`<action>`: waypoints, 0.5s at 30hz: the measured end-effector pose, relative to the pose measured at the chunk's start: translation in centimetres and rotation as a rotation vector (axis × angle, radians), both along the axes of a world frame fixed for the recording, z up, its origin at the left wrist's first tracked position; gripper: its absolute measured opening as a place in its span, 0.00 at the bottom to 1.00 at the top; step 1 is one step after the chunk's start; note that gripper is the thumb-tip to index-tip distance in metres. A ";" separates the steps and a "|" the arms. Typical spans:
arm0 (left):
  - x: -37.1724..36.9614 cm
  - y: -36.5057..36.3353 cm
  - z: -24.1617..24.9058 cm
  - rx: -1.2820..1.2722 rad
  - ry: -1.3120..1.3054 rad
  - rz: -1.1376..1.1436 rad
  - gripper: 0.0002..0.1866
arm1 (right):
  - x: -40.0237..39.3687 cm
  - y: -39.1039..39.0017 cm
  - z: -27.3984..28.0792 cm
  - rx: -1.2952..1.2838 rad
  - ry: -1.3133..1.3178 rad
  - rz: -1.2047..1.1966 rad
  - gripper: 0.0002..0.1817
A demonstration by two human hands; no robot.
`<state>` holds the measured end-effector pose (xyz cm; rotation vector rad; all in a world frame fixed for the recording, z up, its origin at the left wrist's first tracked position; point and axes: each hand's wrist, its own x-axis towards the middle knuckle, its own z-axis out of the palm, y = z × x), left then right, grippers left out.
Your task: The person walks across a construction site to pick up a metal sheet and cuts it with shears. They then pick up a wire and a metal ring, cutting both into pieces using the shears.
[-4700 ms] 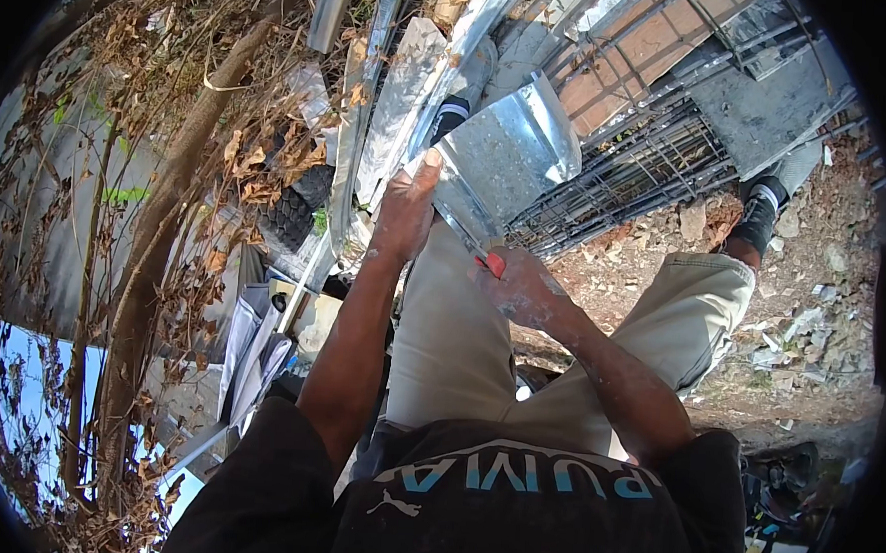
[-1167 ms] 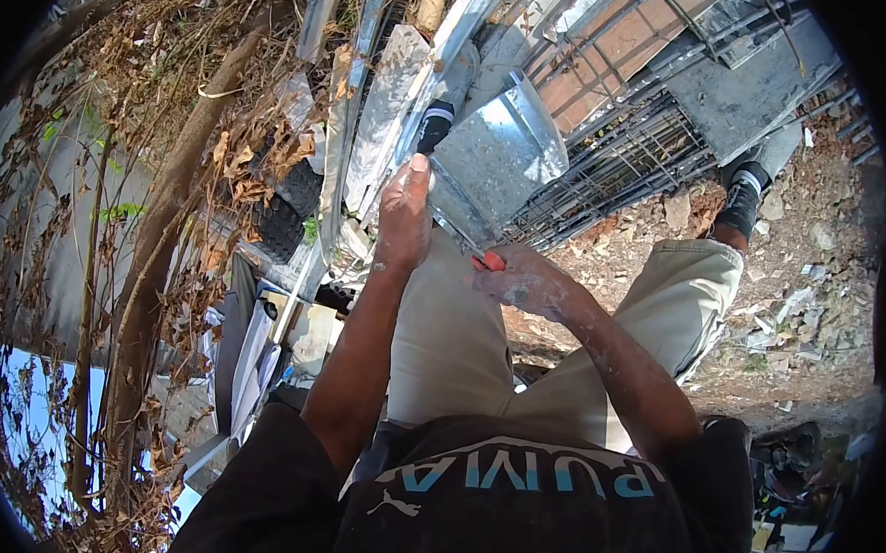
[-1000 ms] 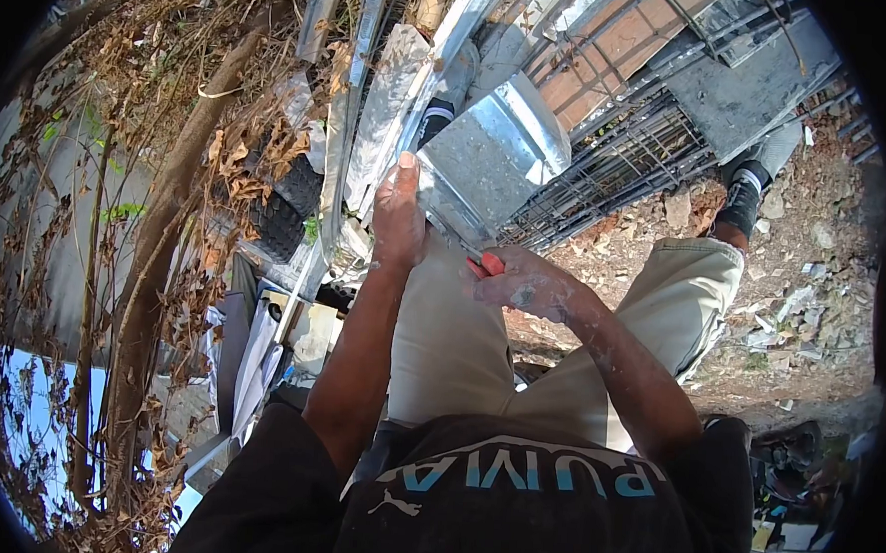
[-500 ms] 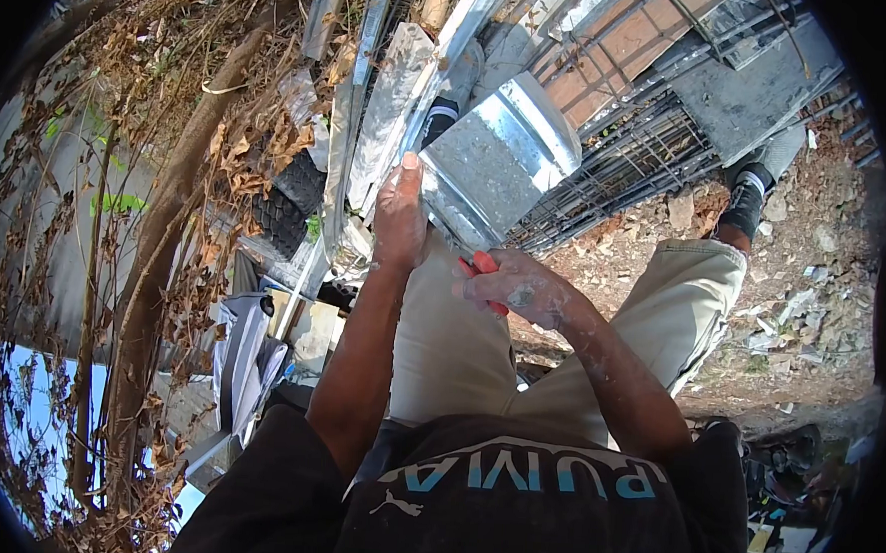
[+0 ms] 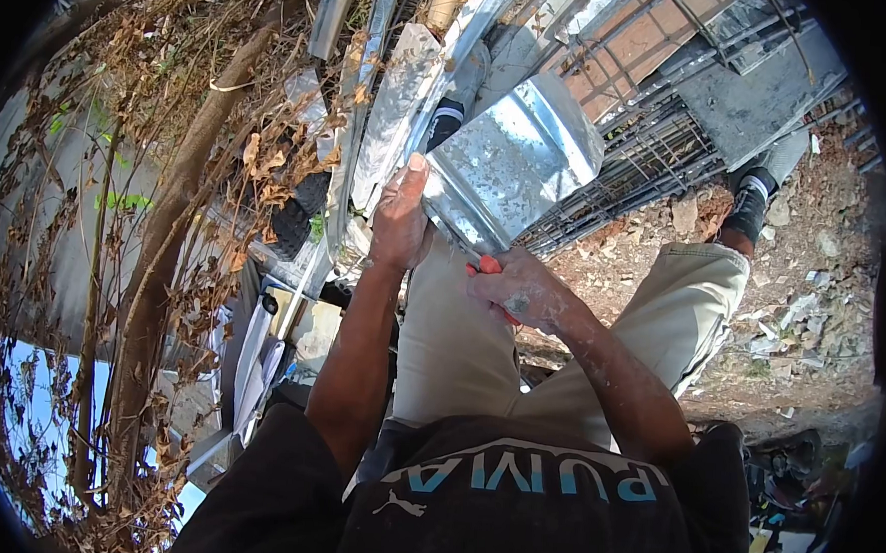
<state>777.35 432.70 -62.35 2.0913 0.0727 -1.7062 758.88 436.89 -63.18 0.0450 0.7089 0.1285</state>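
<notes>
A bent piece of galvanized sheet metal [image 5: 509, 165], shiny with dull speckles and folded along its edges, is held out in front of me. My left hand [image 5: 402, 219] grips its left edge, with the thumb pointing up along the rim. At its near lower edge, my right hand [image 5: 527, 293] is closed around red-handled snips [image 5: 489, 266]. The snips' jaws are at the metal's edge and mostly hidden. Pale dust covers both hands.
Long metal channels [image 5: 396, 114] lean beyond my left hand. Rusty wire mesh [image 5: 660, 153] and a grey board [image 5: 758, 93] lie at the upper right. Dry branches [image 5: 182, 183] fill the left side. Rubble [image 5: 802, 310] litters the ground at right.
The sheet metal has shifted slightly up and right, its face catching more light. My right hand has moved slightly right, its fingers wrapped more tightly round the snips' handles.
</notes>
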 end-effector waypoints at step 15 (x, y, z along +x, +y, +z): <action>-0.2 0.6 -0.6 0.010 -0.059 -0.374 0.26 | -1.1 -0.4 0.6 0.061 -0.018 0.000 0.19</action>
